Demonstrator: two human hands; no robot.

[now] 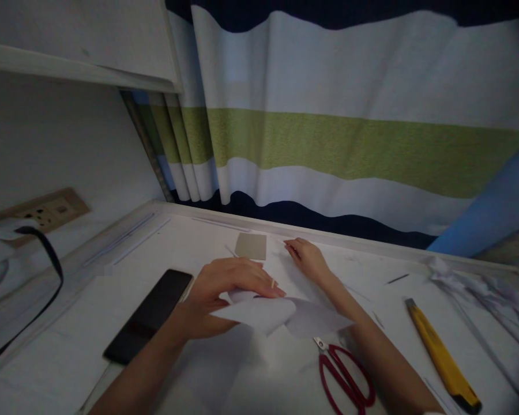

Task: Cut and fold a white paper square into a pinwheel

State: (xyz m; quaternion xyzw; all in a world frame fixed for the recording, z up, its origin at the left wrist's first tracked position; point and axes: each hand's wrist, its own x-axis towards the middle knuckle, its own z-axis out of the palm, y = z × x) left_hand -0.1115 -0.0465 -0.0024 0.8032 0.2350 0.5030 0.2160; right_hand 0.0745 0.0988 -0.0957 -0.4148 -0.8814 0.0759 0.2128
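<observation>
My left hand (225, 291) is closed on a white piece of paper (277, 314) that curls up above the white table (125, 253), fingers on top and thumb beneath. My right hand (307, 258) reaches further back, fingers curled down onto the table surface beside a small grey-beige square card (251, 246). Whether the right hand pinches anything is hidden. Red-handled scissors (343, 374) lie just under my right forearm.
A black phone (151, 314) lies left of my left hand. A yellow utility knife (441, 357) lies at the right, with crumpled paper scraps (471, 285) behind it. A wall socket (47, 210) and black cable (47, 271) are at far left; a striped curtain (350, 138) hangs behind.
</observation>
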